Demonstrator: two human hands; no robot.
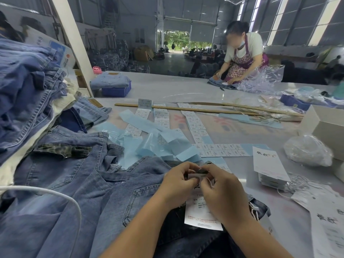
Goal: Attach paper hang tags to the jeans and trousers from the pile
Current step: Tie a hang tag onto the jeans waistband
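Observation:
A pair of blue jeans (119,194) lies spread on the table in front of me. A white paper hang tag (200,215) with printed text rests on them, its top under my fingers. My left hand (176,181) and my right hand (221,190) meet at the tag's top edge by the waistband, fingers curled and pinching there. A thin white string (211,183) shows at my right fingers. A stack of blank hang tags (268,166) sits to the right. A tall pile of jeans (28,86) rises at the left.
Sheets of small sticker labels (221,151) and blue backing strips (149,146) litter the table middle. Two wooden sticks (186,108) lie across farther back. A white box (327,127) and a plastic bag (307,149) stand right. Another person (242,53) works at the far edge. A blue crate (115,91) holds folded jeans.

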